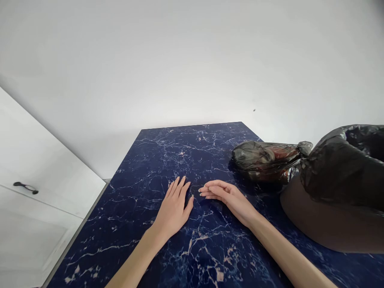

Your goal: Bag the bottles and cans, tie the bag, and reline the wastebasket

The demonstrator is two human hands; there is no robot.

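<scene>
My left hand (173,208) lies palm down on the blue marble-patterned tabletop (186,160), fingers stretched out and holding nothing. Just to its right, my right hand (229,197) is turned partly on its side, fingers extended and slightly curved, with nothing in it. A small gap separates the two hands. Beyond my right hand rests a full, tied black plastic bag (264,160); something reddish shows dimly through it. Beside that bag stands a dark brown bin (330,224), lined with a black bin bag (339,176) folded over its rim. The bin's inside is mostly hidden.
A white cabinet (36,224) with a black handle (26,187) stands low on the left, past the table's left edge. Behind the table rises a plain pale wall (186,64) with a small dark mark. The bin runs out of view on the right.
</scene>
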